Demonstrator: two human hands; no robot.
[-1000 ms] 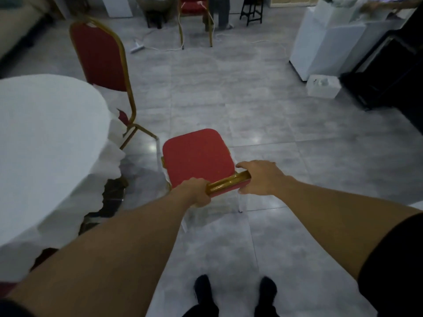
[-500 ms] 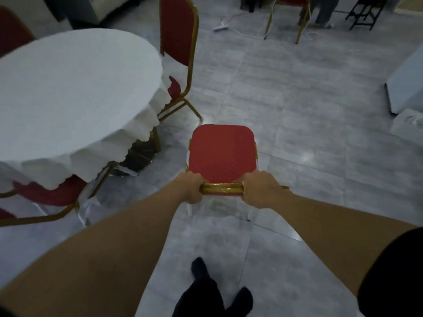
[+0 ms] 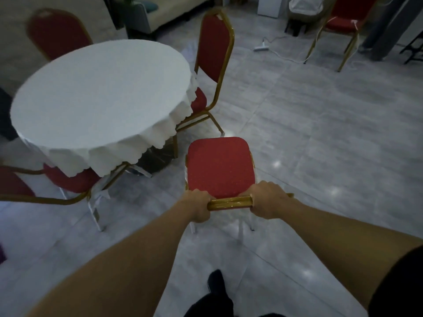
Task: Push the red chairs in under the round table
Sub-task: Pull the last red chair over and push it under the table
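A red chair point(image 3: 219, 167) with a gold frame stands in front of me, just right of the round table point(image 3: 100, 97) with its white scalloped cloth. My left hand point(image 3: 199, 205) and my right hand point(image 3: 267, 201) both grip the gold top rail of its back. Its seat sits clear of the cloth's edge. A second red chair point(image 3: 214, 49) is tucked under the table's right side. A third red chair point(image 3: 68, 179) sits partly under the near left edge. Behind the table stands another red chair point(image 3: 57, 33).
A spare red chair point(image 3: 343, 21) stands at the back right beside a white cable and power strip point(image 3: 261, 48) on the floor. A pale sofa point(image 3: 169, 12) lies at the back. Grey tiled floor spreads to the right. My feet point(image 3: 216, 284) are below the chair.
My view has swung left, bringing the whole table into sight. The chair in my hands has turned from angled to square in front of me, closer to the table.
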